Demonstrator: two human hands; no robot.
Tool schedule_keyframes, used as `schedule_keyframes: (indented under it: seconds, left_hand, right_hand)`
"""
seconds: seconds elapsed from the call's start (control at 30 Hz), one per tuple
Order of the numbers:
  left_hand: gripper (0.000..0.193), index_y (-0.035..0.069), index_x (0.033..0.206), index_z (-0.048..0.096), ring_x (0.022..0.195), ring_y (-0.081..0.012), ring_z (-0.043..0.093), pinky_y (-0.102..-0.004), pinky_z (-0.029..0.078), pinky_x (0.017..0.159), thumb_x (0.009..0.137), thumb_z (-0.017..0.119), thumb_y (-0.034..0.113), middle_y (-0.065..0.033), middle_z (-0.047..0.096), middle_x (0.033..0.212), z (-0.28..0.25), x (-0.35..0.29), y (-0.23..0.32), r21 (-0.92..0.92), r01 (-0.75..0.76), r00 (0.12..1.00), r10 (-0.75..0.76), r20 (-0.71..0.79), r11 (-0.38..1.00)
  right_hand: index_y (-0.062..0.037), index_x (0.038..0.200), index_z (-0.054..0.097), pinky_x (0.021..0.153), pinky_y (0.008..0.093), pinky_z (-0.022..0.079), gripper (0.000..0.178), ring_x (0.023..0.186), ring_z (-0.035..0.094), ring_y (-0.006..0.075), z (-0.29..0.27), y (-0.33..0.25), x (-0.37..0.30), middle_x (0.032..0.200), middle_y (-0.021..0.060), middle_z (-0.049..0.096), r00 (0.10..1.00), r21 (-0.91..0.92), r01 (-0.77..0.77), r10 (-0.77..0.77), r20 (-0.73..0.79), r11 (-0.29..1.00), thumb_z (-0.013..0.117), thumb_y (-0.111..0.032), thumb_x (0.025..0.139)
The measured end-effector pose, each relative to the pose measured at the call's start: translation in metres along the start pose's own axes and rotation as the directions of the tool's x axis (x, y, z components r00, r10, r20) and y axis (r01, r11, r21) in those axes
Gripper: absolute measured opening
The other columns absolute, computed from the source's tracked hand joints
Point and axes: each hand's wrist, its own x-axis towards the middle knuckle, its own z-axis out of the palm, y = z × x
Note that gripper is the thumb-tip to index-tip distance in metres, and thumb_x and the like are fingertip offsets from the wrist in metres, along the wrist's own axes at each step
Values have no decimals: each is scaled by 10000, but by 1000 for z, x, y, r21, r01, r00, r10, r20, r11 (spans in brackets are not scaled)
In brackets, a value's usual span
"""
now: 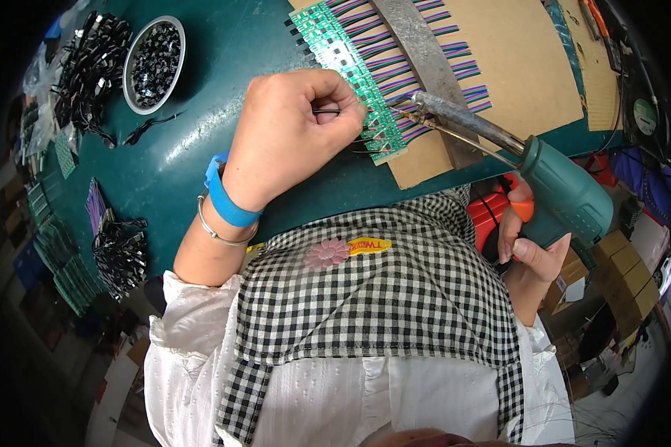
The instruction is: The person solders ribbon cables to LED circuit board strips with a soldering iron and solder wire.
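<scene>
My left hand (294, 134) is closed, pinching a thin black wire (328, 112) against a row of small green circuit boards (350, 67) lying on a brown cardboard sheet (514, 59). Coloured ribbon wires (455, 52) fan out from the boards. My right hand (529, 238) grips a green pistol-style soldering gun (566, 190) with an orange trigger. Its metal tip (417, 104) touches the lower end of the board row, right beside my left fingertips.
A round metal dish of black parts (155, 63) and heaps of black leads (89, 67) sit at the far left on the dark green table (201, 149). Green boards and another black bundle (119, 257) lie at the left edge. A small fan (649, 112) stands right.
</scene>
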Motion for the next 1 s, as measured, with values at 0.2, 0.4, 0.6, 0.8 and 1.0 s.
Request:
schedule_keyframes:
  seconds: [0.2,0.4,0.6,0.8,1.0]
  left_hand:
    - [103,-15,732,648,570,-7,485,-174,410,510,768,735,28,17,591,619,-2,-2,2,75,-48,998,45,38,996]
    - [120,0,700,641,529,-16,450,-184,377,484,745,746,36,18,570,589,-1,-3,2,107,-128,992,129,5,986]
    - [105,3,691,633,527,-16,440,-191,373,480,729,726,34,21,555,578,-2,0,2,121,-109,993,104,52,987]
    - [71,25,648,643,471,-181,569,-271,456,493,647,691,78,-77,591,556,-4,6,4,97,-57,997,52,54,994]
    - [76,25,642,635,477,-194,576,-283,463,496,643,691,77,-86,593,560,-7,5,4,106,-39,998,33,58,994]
  right_hand:
    - [143,1171,454,433,226,441,611,530,551,165,-9,7,2,1024,216,561,994,23,34,-36,107,999,723,-58,660]
    - [119,1198,436,443,226,455,593,530,560,169,-13,12,2,963,190,545,986,52,18,-26,165,999,701,-13,683]
    - [102,1224,410,444,236,466,611,522,561,170,-17,16,0,892,184,541,983,25,14,-18,181,1000,694,1,693]
    - [133,1128,425,352,236,389,573,381,460,151,1,3,6,558,103,501,994,18,67,-68,81,998,733,-127,720]
    - [162,1187,392,344,229,388,628,377,453,147,9,1,10,538,94,488,995,30,66,-68,71,997,713,-120,727]
